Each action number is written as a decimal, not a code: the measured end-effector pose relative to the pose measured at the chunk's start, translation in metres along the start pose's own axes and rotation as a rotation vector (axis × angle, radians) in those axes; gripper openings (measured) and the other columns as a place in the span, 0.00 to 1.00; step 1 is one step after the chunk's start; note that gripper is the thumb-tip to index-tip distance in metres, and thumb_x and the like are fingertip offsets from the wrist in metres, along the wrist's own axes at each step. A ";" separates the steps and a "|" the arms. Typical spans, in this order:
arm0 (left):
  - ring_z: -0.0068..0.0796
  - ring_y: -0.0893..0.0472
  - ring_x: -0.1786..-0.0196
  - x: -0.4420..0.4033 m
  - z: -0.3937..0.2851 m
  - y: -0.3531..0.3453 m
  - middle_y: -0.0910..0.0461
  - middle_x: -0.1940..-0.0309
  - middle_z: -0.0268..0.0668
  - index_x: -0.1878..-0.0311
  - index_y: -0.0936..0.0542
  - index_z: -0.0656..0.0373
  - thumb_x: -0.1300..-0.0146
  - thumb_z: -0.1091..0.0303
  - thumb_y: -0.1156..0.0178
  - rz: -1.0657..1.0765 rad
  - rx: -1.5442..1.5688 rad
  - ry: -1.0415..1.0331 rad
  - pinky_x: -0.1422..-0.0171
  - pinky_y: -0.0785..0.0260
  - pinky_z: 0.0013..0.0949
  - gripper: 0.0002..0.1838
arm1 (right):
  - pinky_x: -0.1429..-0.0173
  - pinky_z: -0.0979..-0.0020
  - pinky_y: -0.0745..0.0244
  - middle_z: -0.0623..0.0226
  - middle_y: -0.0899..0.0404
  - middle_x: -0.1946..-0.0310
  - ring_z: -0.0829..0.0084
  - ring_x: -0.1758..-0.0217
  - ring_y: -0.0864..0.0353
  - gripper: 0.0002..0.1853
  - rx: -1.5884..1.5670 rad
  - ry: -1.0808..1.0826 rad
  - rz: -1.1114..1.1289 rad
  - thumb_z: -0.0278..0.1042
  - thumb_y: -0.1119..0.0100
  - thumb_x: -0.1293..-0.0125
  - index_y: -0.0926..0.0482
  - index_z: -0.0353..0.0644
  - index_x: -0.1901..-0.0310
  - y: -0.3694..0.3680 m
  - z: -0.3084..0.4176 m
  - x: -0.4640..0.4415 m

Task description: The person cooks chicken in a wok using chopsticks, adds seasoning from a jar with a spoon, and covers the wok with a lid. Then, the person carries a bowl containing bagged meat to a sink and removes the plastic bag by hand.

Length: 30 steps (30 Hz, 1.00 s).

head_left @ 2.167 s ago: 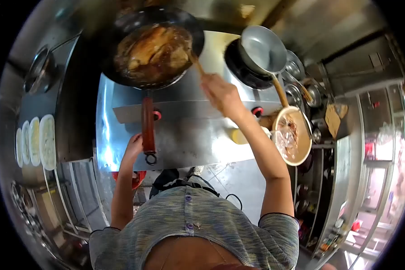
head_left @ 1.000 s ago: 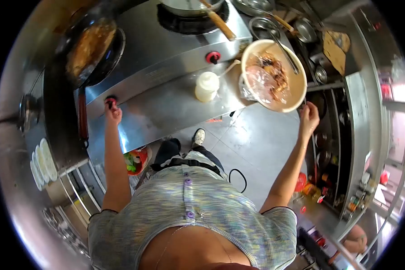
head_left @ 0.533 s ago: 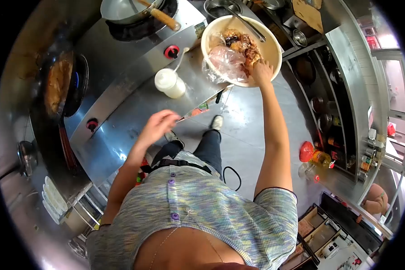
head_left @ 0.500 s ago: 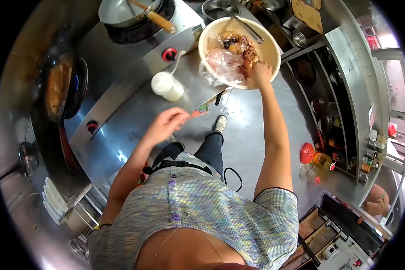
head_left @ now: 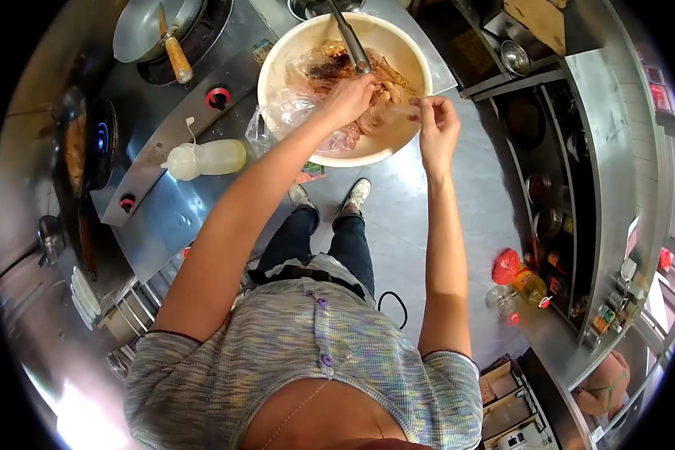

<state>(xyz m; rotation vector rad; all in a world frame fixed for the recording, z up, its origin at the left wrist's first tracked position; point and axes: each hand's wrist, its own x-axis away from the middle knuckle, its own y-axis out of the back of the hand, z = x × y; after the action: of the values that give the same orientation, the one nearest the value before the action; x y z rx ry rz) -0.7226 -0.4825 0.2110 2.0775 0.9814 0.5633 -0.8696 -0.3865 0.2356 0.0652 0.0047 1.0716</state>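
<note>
In the large cream bowl (head_left: 420,67) lies raw, seasoned meat (head_left: 382,97), partly reddish brown, with clear plastic film (head_left: 296,109) on its left side. My left hand (head_left: 350,100) reaches into the bowl, its fingers curled down against the meat and their tips hidden. At the bowl's right rim, my right hand (head_left: 437,127) has thumb and fingers pinched together. A pale, thin strip runs from it towards the meat; whether this is film or meat I cannot tell. A metal utensil handle (head_left: 350,41) crosses the bowl's far rim, its end just above my left hand.
A squeeze bottle (head_left: 206,159) is on the steel counter left of the bowl. Beyond it sits a wok with a wooden handle (head_left: 178,60). Another pan (head_left: 75,150) stands beside a blue burner flame (head_left: 102,139). Oil bottles (head_left: 530,286) stand on the floor at right.
My left hand has moved from in front of the counter into the bowl. My right hand has drawn back from the meat to the right rim. The view has shifted, bringing the bowl leftward.
</note>
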 end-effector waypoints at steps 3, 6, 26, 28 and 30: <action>0.44 0.24 0.59 -0.001 -0.005 0.004 0.24 0.65 0.47 0.60 0.25 0.63 0.45 0.65 0.50 0.501 -0.382 0.115 0.56 0.33 0.42 0.13 | 0.60 0.77 0.30 0.62 0.22 0.68 0.77 0.66 0.26 0.07 -0.034 -0.014 -0.074 0.29 0.52 0.37 0.29 0.33 0.67 0.000 -0.004 0.014; 0.45 0.25 0.57 -0.001 -0.004 -0.002 0.25 0.62 0.47 0.53 0.28 0.61 0.46 0.62 0.47 0.578 -0.514 0.113 0.55 0.32 0.43 0.18 | 0.59 0.78 0.32 0.64 0.23 0.69 0.78 0.66 0.26 0.06 -0.101 -0.033 -0.106 0.29 0.52 0.37 0.29 0.34 0.66 -0.005 -0.007 0.021; 0.51 0.23 0.68 -0.037 0.024 -0.029 0.26 0.73 0.57 0.57 0.30 0.67 0.48 0.72 0.53 0.049 -0.086 -0.121 0.62 0.29 0.46 0.15 | 0.63 0.78 0.32 0.62 0.23 0.70 0.78 0.71 0.26 0.04 -0.302 -0.063 -0.120 0.26 0.53 0.37 0.31 0.34 0.65 0.005 -0.001 0.038; 0.46 0.22 0.66 -0.062 0.034 -0.031 0.23 0.68 0.52 0.59 0.27 0.68 0.51 0.74 0.50 0.181 -0.478 -0.082 0.59 0.29 0.42 0.14 | 0.64 0.78 0.31 0.61 0.23 0.69 0.78 0.72 0.26 0.05 -0.303 -0.066 -0.124 0.26 0.53 0.37 0.31 0.34 0.64 0.008 0.005 0.035; 0.44 0.22 0.65 -0.075 0.039 -0.029 0.22 0.66 0.47 0.55 0.27 0.62 0.50 0.74 0.49 0.320 -0.477 -0.131 0.58 0.29 0.41 0.15 | 0.64 0.78 0.31 0.61 0.23 0.69 0.77 0.73 0.26 0.05 -0.313 -0.063 -0.128 0.27 0.53 0.37 0.32 0.34 0.64 0.010 0.008 0.031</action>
<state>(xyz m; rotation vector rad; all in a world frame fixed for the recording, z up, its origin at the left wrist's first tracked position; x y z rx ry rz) -0.7561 -0.5469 0.1596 1.8135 0.3869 0.7317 -0.8633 -0.3552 0.2452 -0.1817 -0.2124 0.9316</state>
